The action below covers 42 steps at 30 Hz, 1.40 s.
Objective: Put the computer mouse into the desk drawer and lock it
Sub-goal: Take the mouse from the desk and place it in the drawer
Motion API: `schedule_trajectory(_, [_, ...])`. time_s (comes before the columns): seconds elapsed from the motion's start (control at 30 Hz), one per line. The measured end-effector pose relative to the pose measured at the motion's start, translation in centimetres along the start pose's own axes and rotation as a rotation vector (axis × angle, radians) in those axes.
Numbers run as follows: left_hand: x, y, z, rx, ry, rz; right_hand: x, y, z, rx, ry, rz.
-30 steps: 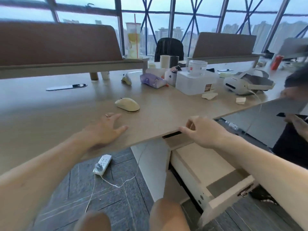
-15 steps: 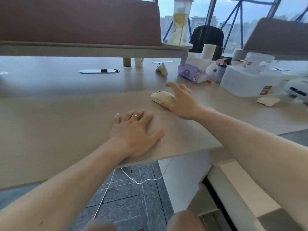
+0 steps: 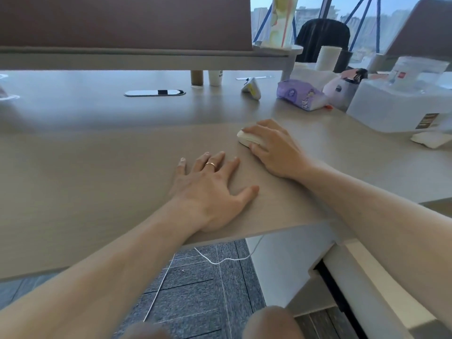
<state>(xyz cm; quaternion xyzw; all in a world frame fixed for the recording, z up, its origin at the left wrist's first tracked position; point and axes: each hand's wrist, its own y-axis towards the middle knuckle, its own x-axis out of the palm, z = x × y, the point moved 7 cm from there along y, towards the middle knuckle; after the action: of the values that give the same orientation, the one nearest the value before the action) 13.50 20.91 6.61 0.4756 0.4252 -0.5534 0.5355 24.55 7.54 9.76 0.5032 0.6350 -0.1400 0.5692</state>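
right hand (image 3: 274, 149) now closed over mouse (image 3: 247, 138)

Left hand (image 3: 210, 192) flat, fingers spread; right hand (image 3: 274, 148) cupped, fingers curled.

We see the computer mouse (image 3: 247, 138), a small cream-white one with a smooth rounded shell, lying flat on the desk (image 3: 97, 182), a little back from the front edge and toward its right side. Only its left end shows; the rest is covered. We find the desk drawer (image 3: 362, 280) below the desk's front edge at the right, pulled out and open, with pale wood-toned walls and a light rim; its inside is mostly hidden from us, and we cannot make out a lock.
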Motion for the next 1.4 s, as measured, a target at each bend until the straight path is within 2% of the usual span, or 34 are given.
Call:
schedule_trajectory(0.2, [-0.1,-0.2,0.1,-0.007,0.021,-0.017,-3.4,-5.7,1.0,-0.034,-0.052,-0.058])
schedule_trajectory(0.5, [-0.5,-1.1,0.3,-0.017,0.004,0.018,-14.2,-19.2,6.8,0.15,-0.045,0.087])
schedule_trajectory(0.6, [0.0,-2.1,2.7,-0.023,0.024,-0.017,-17.0,-24.3,8.9,0.228,-0.077,0.107])
schedule_trajectory(0.7, [1.2,-3.8,9.1,0.137,0.05,-0.024,-18.5,-28.5,10.7,0.305,-0.104,0.128])
schedule_trajectory(0.87, [3.1,-7.3,20.2,0.535,-0.044,0.201,-19.0,-33.5,12.9,0.395,-0.126,0.109])
schedule_trajectory(0.97, [6.1,-8.0,24.0,0.673,-0.131,0.132,-18.8,-35.2,14.1,0.445,-0.126,0.093])
schedule_trajectory(1.17, [12.4,-4.9,24.1,0.454,-0.111,-0.113,-16.3,-36.2,16.4,0.542,-0.113,0.044])
schedule_trajectory(1.4, [14.1,-4.9,24.6,0.446,-0.069,0.032,-11.8,-35.2,19.4,0.682,-0.123,-0.107])
